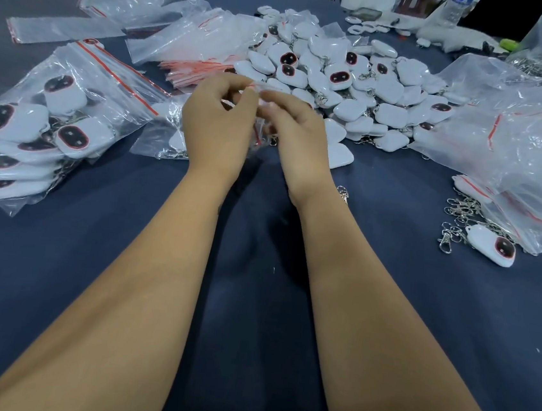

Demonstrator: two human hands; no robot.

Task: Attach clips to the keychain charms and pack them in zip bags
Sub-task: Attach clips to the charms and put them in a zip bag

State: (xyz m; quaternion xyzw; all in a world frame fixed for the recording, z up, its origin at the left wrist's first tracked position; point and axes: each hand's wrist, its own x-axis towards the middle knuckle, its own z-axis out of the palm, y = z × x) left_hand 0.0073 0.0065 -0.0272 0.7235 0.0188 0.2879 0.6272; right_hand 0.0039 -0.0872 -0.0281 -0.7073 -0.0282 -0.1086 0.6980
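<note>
I see a dark blue table [385,317] carrying a heap of white charms [353,80] toward its far edge, filled zip bags [36,133] left, loose clips [459,211], seemingly metal, right.

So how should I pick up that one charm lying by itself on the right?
Probably pinch the charm across its rounded white body, coming straight down from above. It lies flat on the cloth, and its clip trails left among loose clips, so pulling that could tangle.

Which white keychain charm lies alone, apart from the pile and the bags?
The white charm with a dark oval face at the right edge, beside loose metal clips on the dark blue cloth.
</note>
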